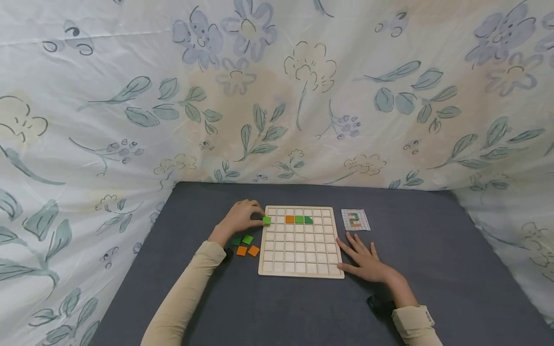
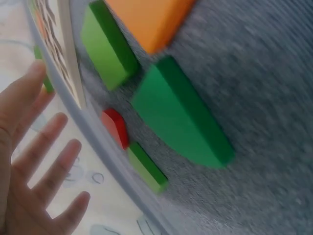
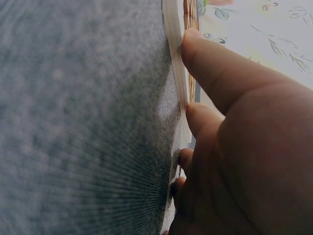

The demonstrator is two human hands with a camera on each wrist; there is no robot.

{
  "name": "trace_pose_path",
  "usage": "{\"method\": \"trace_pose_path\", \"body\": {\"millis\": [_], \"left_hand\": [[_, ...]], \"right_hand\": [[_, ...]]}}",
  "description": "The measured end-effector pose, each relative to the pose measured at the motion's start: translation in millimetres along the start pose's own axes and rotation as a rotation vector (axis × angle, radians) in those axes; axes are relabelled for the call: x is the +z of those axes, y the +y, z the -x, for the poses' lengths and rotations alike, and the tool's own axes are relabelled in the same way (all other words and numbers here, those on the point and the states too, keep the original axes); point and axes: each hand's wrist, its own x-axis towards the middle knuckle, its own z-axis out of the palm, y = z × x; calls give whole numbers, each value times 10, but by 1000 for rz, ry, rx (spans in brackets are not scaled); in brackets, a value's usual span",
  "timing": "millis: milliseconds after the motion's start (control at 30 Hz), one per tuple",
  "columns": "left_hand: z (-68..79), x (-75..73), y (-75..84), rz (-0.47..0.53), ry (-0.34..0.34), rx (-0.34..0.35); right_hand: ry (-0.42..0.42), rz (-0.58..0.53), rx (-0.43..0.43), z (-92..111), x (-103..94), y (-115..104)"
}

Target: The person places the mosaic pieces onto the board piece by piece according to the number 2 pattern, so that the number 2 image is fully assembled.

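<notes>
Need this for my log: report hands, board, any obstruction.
Left hand pinching green tile at left edge of board. Right hand spread, touching board's right edge. Three pieces placed, one row. No obstruction seen.

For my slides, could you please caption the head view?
Left hand pinches a green tile at the left edge of a grid board; right hand touches its right edge.

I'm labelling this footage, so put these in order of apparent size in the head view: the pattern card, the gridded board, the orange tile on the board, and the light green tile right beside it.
1. Gridded board
2. Pattern card
3. Orange tile and light green tile: they look alike, so unranked.
</notes>
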Motion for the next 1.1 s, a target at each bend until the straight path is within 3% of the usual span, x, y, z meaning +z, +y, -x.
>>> {"method": "trace_pose_path", "body": {"millis": [200,367,633,867,1100], "left_hand": [[-66,-5,80,-4,-36,-24],[-116,16,134,-17,-27,-4],[-222,47,251,11,-19,13],[-305,38,369,35,-52,6],[-372,93,459,62,-67,8]], "right_hand": [[18,-1,-17,3,13,4],[39,-5,-37,1,19,18],[4,-16,-18,-14,31,65],[35,-32,-84,-7,52,99],[20,-17,-32,-4,26,36]]}}
